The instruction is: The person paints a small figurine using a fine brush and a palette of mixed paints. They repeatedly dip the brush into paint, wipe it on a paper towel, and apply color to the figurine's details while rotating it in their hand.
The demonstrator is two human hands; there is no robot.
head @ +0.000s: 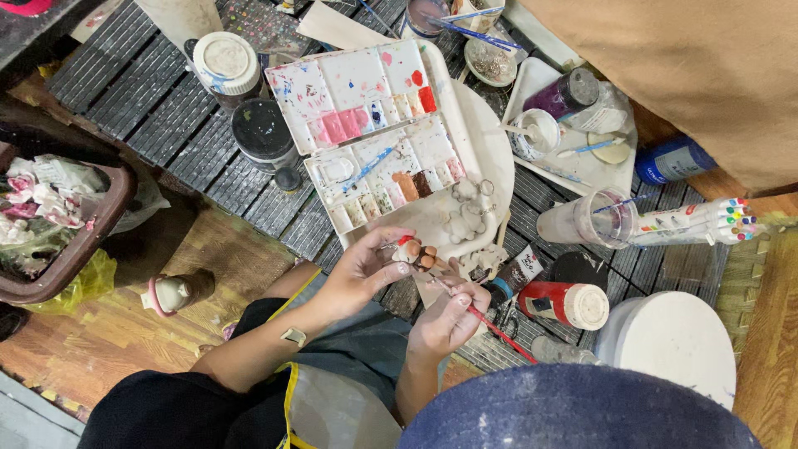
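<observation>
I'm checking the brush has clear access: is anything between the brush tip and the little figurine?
Nothing visible. The left hand holds the small figurine up by its fingertips, and the red-handled paintbrush in the right hand points straight at it across open space.

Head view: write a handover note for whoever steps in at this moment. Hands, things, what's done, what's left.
Left hand holds a small clay figurine by its base. Right hand holds a red-handled brush, tip at the figurine.
Open paint palette sits just beyond the hands; unpainted white clay pieces lie on the round board.
Done: the figurine shows red and orange paint.
Left: the white pieces are bare.
</observation>
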